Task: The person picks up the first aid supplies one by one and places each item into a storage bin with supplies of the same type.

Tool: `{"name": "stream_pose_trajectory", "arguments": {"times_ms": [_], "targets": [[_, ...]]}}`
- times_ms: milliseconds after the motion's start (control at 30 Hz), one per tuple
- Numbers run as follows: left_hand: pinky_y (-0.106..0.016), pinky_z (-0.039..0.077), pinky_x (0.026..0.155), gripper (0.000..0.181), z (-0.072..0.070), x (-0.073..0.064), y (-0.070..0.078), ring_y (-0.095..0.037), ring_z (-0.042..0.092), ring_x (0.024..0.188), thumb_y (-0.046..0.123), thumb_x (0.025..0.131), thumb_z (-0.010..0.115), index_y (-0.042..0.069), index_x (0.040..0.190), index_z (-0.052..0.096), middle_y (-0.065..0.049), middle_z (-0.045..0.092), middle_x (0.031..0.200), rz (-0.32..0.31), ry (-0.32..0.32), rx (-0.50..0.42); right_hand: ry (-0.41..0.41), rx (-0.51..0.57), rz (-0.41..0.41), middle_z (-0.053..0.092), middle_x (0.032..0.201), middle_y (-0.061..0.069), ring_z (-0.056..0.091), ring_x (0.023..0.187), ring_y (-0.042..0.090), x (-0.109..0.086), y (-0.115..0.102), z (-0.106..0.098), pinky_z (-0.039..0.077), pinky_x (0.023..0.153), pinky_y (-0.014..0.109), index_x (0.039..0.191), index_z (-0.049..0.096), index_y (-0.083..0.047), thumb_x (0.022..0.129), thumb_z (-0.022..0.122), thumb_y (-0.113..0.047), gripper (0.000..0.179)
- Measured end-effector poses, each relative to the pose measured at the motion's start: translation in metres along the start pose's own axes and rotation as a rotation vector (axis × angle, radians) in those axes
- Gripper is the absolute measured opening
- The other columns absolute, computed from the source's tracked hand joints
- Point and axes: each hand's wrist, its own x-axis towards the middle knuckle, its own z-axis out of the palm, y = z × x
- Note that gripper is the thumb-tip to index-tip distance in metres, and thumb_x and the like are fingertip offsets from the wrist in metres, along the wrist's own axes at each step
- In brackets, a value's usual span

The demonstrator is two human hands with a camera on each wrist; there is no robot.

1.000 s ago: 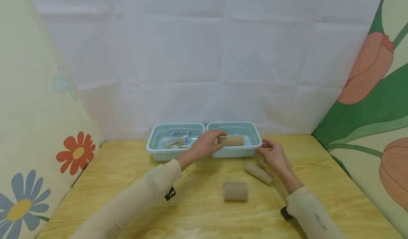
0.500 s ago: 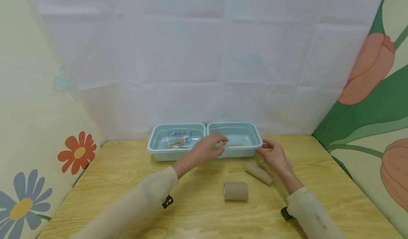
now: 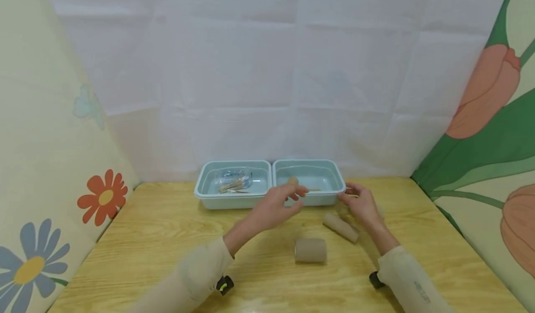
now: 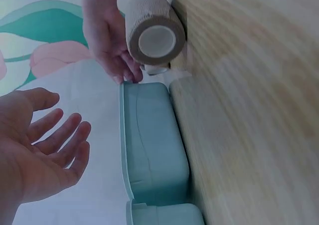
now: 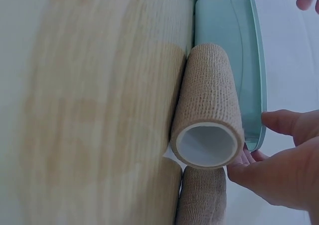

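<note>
My left hand (image 3: 276, 206) hovers over the front rim of the right light-blue plastic bin (image 3: 309, 168), fingers loosely bent around nothing; the left wrist view shows its palm (image 4: 45, 150) bare. With thumb and fingers, my right hand (image 3: 364, 206) holds that bin's front right corner, rim included (image 5: 264, 105). Inside the bin a tan piece (image 3: 293, 181) peeks above the left hand, mostly hidden. On the table before it lie a thick tan bandage roll (image 3: 310, 251) with a white core and a slimmer tan roll (image 3: 340, 227). Another tan roll (image 3: 380, 211) is partly behind the right hand.
A matching left bin (image 3: 200, 187) stands beside the right one, holding a clear plastic bag (image 3: 227, 176) and a bundle of cotton swabs (image 3: 235, 184). A white sheet (image 3: 234, 81) hangs behind the bins. Flower-printed cloths flank the wooden table (image 3: 167, 238).
The tan roll by my left hand has dropped lower into the right bin. My left hand has let go and drawn back toward me, fingers spreading. My right hand stays at the bin's corner.
</note>
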Motion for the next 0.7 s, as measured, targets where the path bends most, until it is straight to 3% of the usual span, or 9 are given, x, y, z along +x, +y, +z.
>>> {"name": "stream_pose_trajectory", "arguments": {"times_ms": [233, 467, 533, 700], "targets": [[-0.034, 0.051, 0.093, 0.033, 0.011, -0.017, 0.006, -0.022, 0.066, 0.106, 0.015, 0.100, 0.068, 0.008, 0.132, 0.065, -0.005, 0.069, 0.123, -0.020, -0.060, -0.004, -0.002, -0.049, -0.006, 0.064, 0.123, 0.028, 0.064, 0.101, 0.027, -0.007, 0.006, 0.003, 0.051, 0.073, 0.022, 0.138, 0.056, 0.009, 0.097, 0.071, -0.013, 0.049], [-0.034, 0.050, 0.093, 0.043, 0.022, -0.025, 0.007, -0.019, 0.062, 0.114, 0.034, 0.099, 0.068, 0.015, 0.138, 0.062, -0.005, 0.066, 0.126, -0.137, -0.304, 0.151, 0.016, -0.030, 0.013, 0.064, 0.121, 0.025, 0.064, 0.100, 0.025, -0.011, 0.009, 0.006, 0.052, 0.075, 0.023, 0.137, 0.058, 0.007, 0.096, 0.072, -0.014, 0.048], [-0.032, 0.049, 0.093, 0.045, 0.025, -0.024, 0.008, -0.014, 0.060, 0.114, 0.037, 0.097, 0.069, 0.017, 0.136, 0.063, -0.003, 0.067, 0.125, -0.138, -0.347, 0.193, 0.021, -0.031, 0.023, 0.064, 0.121, 0.025, 0.064, 0.099, 0.024, -0.010, 0.009, 0.004, 0.052, 0.075, 0.024, 0.137, 0.058, 0.007, 0.096, 0.072, -0.014, 0.047], [-0.028, 0.048, 0.092, 0.046, 0.024, -0.020, 0.008, -0.012, 0.060, 0.112, 0.038, 0.095, 0.072, 0.016, 0.135, 0.065, -0.002, 0.067, 0.123, -0.102, -0.383, 0.207, 0.014, -0.021, 0.030, 0.061, 0.126, 0.026, 0.064, 0.101, 0.024, -0.004, 0.002, 0.001, 0.054, 0.079, 0.029, 0.140, 0.055, 0.007, 0.097, 0.071, -0.016, 0.051]]}}
